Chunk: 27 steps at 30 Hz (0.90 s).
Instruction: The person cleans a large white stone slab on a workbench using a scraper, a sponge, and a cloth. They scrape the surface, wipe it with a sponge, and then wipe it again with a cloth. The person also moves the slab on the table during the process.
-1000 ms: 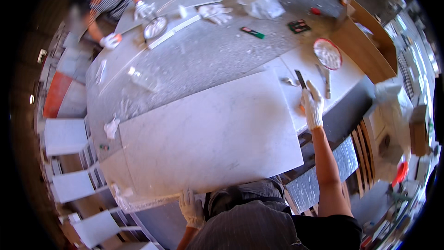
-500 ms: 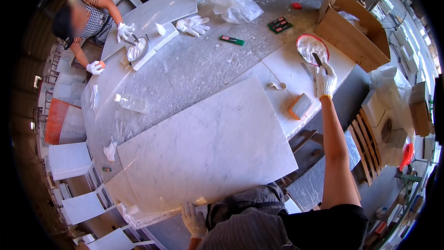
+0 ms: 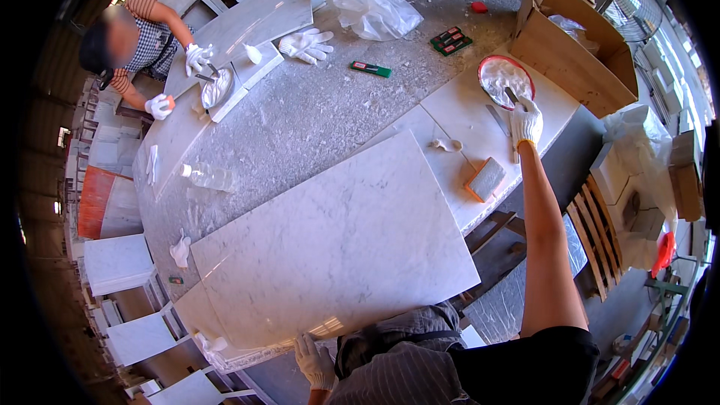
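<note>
Right hand [image 3: 526, 121] now at bowl [image 3: 505, 79]

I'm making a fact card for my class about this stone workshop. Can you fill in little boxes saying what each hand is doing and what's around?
Right hand: gloved right hand holds a thin tool in the red bowl of white paste
Left hand: gloved left hand rests at the near edge of the marble slab
Nearby: orange-edged sanding block, cardboard box
Other person: a co-worker at the table's far end
</note>
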Tool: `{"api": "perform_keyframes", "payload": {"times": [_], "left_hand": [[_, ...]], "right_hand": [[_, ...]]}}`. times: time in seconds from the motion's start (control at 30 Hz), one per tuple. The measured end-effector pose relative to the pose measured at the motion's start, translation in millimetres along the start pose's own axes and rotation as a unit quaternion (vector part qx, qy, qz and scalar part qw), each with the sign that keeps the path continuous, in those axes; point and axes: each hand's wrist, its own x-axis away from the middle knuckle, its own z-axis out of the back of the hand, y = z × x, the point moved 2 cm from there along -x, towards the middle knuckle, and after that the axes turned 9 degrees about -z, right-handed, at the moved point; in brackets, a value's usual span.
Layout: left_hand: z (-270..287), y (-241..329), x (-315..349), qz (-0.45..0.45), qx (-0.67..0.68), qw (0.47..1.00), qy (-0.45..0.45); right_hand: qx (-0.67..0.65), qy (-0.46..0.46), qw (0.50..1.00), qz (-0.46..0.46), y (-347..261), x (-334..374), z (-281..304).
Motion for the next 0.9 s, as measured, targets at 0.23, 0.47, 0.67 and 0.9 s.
{"api": "perform_keyframes", "payload": {"times": [0.23,0.47,0.67,0.9], "left_hand": [[2.6,6.1,-5.4,0.004,0.001,1.000,-0.009],[3.2,6.7,-3.2,-0.002,-0.003,1.000,0.001],[3.7,6.4,-3.6,0.005,0.003,1.000,-0.004],[2.7,4.6,-2.5,0.002,-0.003,1.000,0.002]], "right_hand": [[-0.062,-0.014,0.998,-0.024,22.4,-11.2,-12.7],[-0.114,-0.034,0.992,-0.043,25.4,-9.1,-14.8],[-0.160,-0.036,0.985,-0.053,32.2,-11.0,-17.0],[-0.184,-0.074,0.973,-0.116,12.3,8.4,-3.2]]}}
